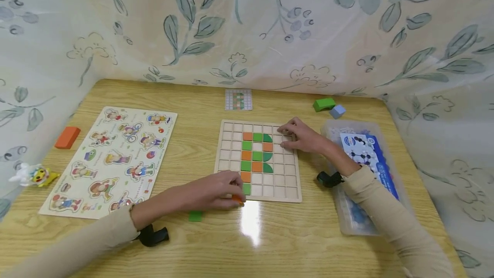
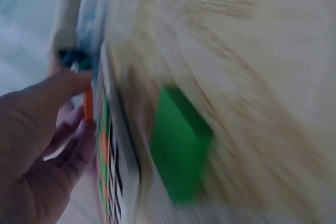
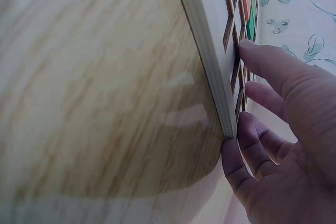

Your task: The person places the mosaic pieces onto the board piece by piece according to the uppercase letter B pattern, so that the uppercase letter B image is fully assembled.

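Observation:
A wooden grid board (image 1: 285,183) lies in the middle of the table, partly filled with orange and green tiles (image 1: 256,155). My left hand (image 1: 218,192) sits at the board's near edge and pinches a thin orange tile (image 1: 238,200), also seen edge-on between thumb and fingers (image 2: 88,103). A loose green tile (image 1: 195,216) lies on the table just below that hand (image 2: 178,145). My right hand (image 1: 299,136) rests with straight fingers on the board's upper right corner; the right wrist view shows its fingertips (image 3: 252,129) touching the board's edge (image 3: 210,61).
A small pattern card (image 1: 238,99) lies behind the board. A character puzzle board (image 1: 112,158), an orange block (image 1: 67,137) and a small toy (image 1: 32,175) are at left. A green block (image 1: 323,104), a blue block (image 1: 337,111) and a clear plastic box (image 1: 359,175) are at right. Curtains surround the table.

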Action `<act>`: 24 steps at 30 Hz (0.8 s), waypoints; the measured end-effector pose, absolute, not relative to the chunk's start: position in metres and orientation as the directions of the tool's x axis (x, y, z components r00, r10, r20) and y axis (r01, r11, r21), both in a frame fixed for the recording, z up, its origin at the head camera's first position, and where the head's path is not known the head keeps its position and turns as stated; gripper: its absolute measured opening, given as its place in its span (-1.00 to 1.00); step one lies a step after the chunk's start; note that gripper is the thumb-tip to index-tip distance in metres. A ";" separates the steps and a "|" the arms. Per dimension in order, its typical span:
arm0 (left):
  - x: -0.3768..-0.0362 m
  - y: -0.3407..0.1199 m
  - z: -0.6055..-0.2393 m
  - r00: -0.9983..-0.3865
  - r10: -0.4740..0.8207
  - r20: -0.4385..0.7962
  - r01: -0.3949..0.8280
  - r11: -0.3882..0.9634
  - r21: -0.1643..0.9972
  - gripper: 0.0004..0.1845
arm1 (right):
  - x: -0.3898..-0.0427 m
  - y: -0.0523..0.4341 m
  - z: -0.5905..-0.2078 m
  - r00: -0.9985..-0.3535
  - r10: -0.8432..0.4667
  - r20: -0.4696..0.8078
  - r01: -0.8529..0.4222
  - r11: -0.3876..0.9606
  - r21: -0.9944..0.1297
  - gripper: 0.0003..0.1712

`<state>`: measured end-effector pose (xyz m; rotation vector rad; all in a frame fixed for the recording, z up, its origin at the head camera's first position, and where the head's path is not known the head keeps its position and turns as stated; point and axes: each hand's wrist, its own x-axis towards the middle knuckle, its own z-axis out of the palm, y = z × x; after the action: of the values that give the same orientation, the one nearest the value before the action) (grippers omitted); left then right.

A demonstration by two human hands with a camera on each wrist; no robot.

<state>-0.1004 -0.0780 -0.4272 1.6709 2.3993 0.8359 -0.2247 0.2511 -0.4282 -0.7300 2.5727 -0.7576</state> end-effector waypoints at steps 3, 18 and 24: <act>-0.102 -0.054 -0.429 -0.344 0.908 0.241 0.887 0.230 0.400 -0.91 | -0.224 0.253 -0.429 -0.804 -0.564 -0.189 -0.372 0.725 -0.580 -0.44; -0.111 -0.029 -0.438 -0.347 0.889 0.297 0.923 0.268 0.277 -0.92 | -0.225 0.252 -0.428 -0.797 -0.581 -0.165 -0.403 0.715 -0.571 -0.46; -0.112 -0.028 -0.437 -0.353 0.892 0.281 0.921 0.278 0.274 -0.93 | -0.224 0.251 -0.428 -0.802 -0.572 -0.172 -0.394 0.723 -0.568 -0.47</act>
<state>-0.1119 -0.0284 -0.4372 1.8256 2.5673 0.6342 -0.2238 0.2512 -0.4282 -0.7525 2.5918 -0.7432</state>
